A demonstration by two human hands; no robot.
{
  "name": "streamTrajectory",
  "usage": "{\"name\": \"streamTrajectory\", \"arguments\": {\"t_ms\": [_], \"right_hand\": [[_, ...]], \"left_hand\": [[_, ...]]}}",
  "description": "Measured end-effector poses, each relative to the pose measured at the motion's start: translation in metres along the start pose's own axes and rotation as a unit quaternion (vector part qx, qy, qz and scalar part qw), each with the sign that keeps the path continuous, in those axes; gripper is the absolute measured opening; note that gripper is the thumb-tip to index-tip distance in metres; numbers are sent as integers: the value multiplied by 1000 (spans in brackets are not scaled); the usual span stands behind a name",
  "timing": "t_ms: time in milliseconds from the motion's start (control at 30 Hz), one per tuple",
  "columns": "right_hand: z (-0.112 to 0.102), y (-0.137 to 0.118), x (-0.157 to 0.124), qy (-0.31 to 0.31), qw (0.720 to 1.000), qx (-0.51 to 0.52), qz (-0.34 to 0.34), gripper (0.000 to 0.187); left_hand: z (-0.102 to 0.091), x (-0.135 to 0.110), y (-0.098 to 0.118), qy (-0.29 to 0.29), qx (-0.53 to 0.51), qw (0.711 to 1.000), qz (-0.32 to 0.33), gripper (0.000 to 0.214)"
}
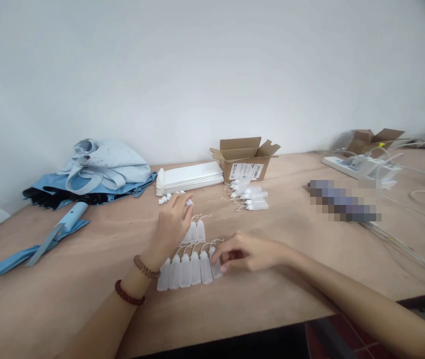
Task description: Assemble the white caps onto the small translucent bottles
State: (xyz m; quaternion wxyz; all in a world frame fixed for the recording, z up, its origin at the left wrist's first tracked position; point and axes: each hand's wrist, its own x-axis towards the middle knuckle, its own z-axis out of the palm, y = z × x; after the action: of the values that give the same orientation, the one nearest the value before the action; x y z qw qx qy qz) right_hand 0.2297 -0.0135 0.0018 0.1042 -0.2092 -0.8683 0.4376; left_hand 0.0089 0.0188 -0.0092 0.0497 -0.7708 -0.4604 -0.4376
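Note:
A row of several translucent plastic squeeze bottles (pixel 185 271) lies side by side on the table, strings trailing from their necks. At the row's right end, the curled fingers of my right hand (pixel 248 252) are on the last bottle (pixel 216 267), partly covering it. My left hand (pixel 173 222) is above the row, its fingertips pinched round a small white cap (pixel 189 202). Just beyond the row lie a few more bottles (pixel 198 232), partly hidden by the left hand. Several small white caps (pixel 164 198) sit behind that hand.
A loose pile of capped bottles (pixel 252 194) lies before an open cardboard box (pixel 248 162). White flat packs (pixel 190 178) are stacked beside it. Left are a blue umbrella (pixel 72 217) and a light cloth bag (pixel 107 164). A blurred-out object (pixel 343 200), power strip (pixel 362 167) and cables are right.

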Motion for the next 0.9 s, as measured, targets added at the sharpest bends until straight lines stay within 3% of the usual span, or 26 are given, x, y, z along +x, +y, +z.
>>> {"name": "streamTrajectory", "arguments": {"t_ms": [233,300,400,467,600,733,900], "right_hand": [[3,-3,-2,8,995,-91,-30,17],[3,-1,-2,32,992,-119,-21,16],[2,3,-1,102,980,-174,2,14],[3,7,-1,150,966,-208,1,14],[4,12,-1,197,951,-236,-28,16],[6,14,-1,201,952,-228,-43,21],[6,13,-1,190,957,-211,-62,23]], "left_hand": [[4,-9,28,-7,-54,997,56,24],[3,-9,30,-10,-75,997,32,23],[-2,-6,31,-29,-130,989,-59,16],[-6,-3,32,-49,-203,967,-149,17],[-10,2,33,-155,-337,883,-289,22],[-8,2,31,-201,-406,832,-320,22],[-6,-1,26,-221,-445,807,-319,28]]}}
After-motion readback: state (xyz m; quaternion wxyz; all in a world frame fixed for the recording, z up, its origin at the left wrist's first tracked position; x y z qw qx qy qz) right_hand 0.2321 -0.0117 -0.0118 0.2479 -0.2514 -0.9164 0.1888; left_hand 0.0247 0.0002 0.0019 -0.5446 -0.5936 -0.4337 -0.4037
